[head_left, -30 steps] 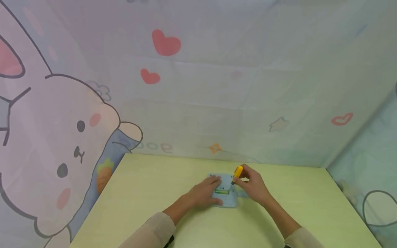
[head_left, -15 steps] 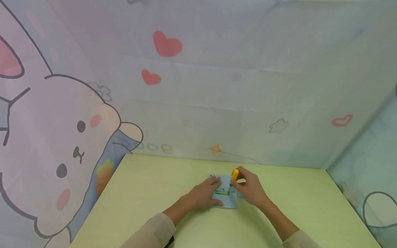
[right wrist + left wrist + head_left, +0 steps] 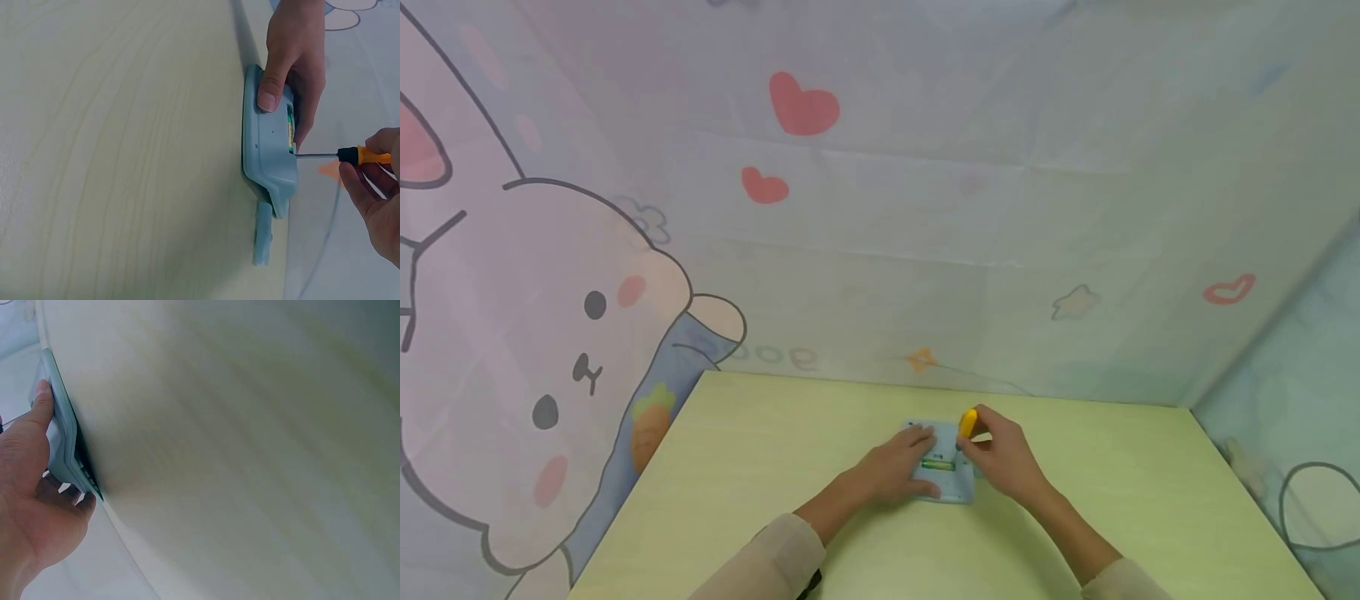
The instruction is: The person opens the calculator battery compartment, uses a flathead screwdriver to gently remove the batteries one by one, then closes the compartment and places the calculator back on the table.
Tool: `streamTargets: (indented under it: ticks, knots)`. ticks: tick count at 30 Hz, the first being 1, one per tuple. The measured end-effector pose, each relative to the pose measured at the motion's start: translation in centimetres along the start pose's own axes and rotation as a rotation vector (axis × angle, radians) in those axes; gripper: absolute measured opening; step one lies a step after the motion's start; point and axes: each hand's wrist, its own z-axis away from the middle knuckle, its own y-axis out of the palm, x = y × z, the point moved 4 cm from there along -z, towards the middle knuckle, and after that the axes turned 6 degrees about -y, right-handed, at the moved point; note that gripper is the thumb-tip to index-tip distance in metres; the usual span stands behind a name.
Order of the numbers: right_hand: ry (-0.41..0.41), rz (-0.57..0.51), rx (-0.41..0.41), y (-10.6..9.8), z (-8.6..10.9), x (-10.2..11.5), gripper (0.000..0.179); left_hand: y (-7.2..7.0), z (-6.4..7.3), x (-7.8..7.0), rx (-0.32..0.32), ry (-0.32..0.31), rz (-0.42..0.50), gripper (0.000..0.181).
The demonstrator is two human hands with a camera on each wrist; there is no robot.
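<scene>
- Light-blue device (image 3: 949, 485) lies on the table (image 3: 775, 433), pressed by the left hand (image 3: 891, 467), fingers laid across it.
- The right hand (image 3: 1009, 457) pinches a yellow screwdriver (image 3: 369, 155) by its handle.
- Right wrist view: the metal shaft (image 3: 317, 155) reaches the device beside a battery (image 3: 290, 130); the head view mostly hides a loose blue strip (image 3: 262, 236).
- Against one second ago, the screwdriver sits slightly farther left.

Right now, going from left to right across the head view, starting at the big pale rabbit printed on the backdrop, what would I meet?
Pale printed rabbit, bare left hand, light blue plastic device, yellow-handled screwdriver, bare right hand, small pale star print, red heart outline.
</scene>
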Motion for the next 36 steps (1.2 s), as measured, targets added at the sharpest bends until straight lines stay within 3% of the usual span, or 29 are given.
streamTargets:
  ticks: [14,36]
  knots:
    - [0.133,0.005,-0.025,-0.5,0.5,-1.6,0.015,0.1,0.1,0.1,-0.005,-0.004,0.011,0.088]
    - [0.162,0.003,-0.006,-0.4,1.0,-2.5,0.013,0.2,0.1,0.0,-0.002,-0.016,0.011,0.089]
